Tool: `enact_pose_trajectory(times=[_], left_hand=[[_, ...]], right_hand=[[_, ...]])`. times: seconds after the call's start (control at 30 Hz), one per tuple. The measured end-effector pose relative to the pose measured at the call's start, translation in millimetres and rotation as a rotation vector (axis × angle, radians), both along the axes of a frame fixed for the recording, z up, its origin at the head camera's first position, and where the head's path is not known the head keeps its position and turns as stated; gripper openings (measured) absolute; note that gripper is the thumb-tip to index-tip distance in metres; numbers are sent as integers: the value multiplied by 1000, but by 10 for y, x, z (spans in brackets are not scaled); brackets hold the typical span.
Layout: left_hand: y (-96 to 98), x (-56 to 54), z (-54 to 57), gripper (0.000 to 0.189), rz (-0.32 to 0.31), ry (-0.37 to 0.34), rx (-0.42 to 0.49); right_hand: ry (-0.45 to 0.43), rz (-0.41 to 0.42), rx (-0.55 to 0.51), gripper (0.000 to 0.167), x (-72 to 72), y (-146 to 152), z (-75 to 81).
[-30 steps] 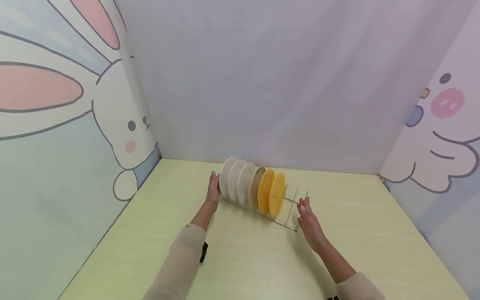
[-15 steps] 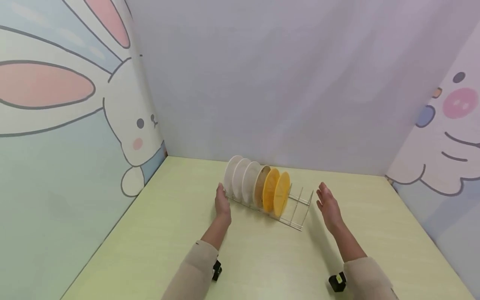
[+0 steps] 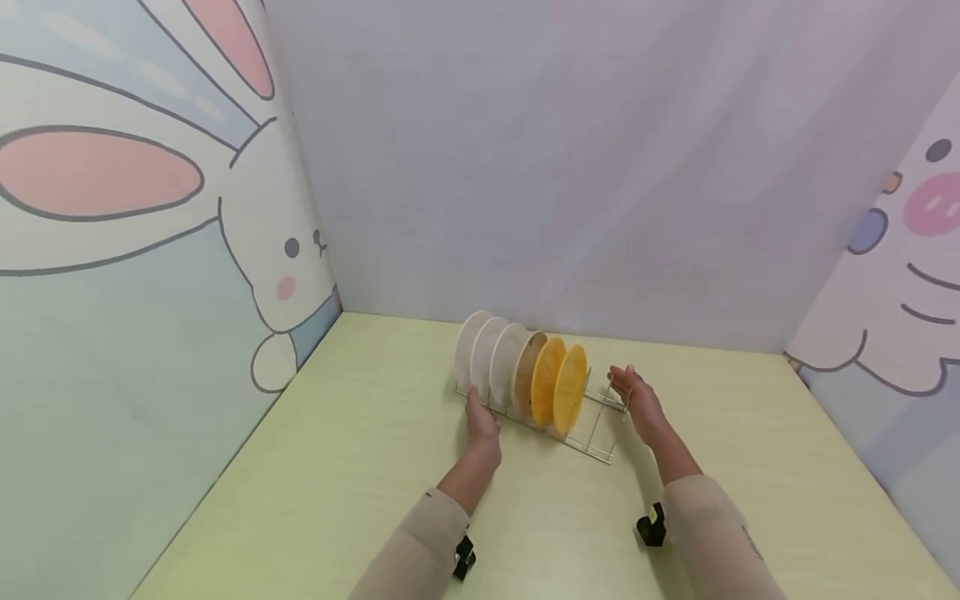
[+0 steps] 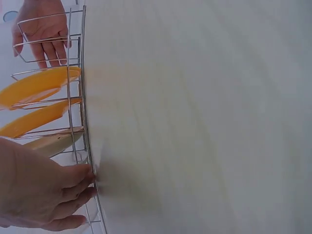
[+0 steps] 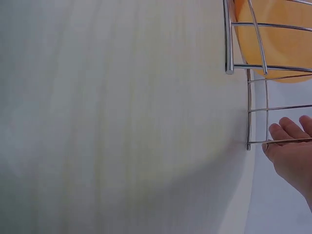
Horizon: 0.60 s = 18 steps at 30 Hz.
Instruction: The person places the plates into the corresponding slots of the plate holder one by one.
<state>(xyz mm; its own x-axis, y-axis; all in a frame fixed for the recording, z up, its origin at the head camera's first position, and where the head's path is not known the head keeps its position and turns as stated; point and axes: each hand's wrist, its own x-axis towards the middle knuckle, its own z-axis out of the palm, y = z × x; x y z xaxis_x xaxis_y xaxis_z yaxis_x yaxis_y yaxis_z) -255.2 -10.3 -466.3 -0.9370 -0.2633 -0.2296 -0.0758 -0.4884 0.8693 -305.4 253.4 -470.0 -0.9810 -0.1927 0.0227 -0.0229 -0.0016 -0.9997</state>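
A metal wire dish rack [image 3: 588, 452] stands on the table, plates upright in its slots. From the left come several white plates [image 3: 467, 346], then a tan plate [image 3: 527, 371] and two yellow plates [image 3: 572, 387]; the right end holds none. My left hand [image 3: 483, 433] is at the rack's front side before the white plates, its fingertips [image 4: 87, 194] right at the front rail. At the right end, my right hand [image 3: 637, 404] has its fingers extended, fingertips [image 5: 285, 127] overlapping the end wires in the right wrist view.
A pale yellow table [image 3: 315, 467] spreads around the rack. Behind it hangs a plain grey-lilac curtain [image 3: 540, 167]. Side panels carry a rabbit drawing [image 3: 262, 217] at left and a pink-cheeked figure [image 3: 915, 250] at right.
My left hand has left the rack's left end and come round to its front, towards the right. My right hand drew away from the right end, then came back to it.
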Motion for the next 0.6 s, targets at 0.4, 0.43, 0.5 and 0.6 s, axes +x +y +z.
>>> enact_pose_trajectory(times=[0.4, 0.43, 0.5, 0.6], left_hand=[[57, -50, 17, 72, -73, -17, 87], [37, -78, 5, 73, -81, -20, 88], [-17, -139, -23, 75, -100, -19, 103], [-116, -217, -46, 80, -126, -35, 113]], right_hand=[[-17, 38, 107, 77, 98, 16, -13], [-25, 38, 118, 77, 126, 7, -14], [-44, 34, 139, 78, 191, -24, -11], [-64, 19, 157, 78, 292, -93, -5]])
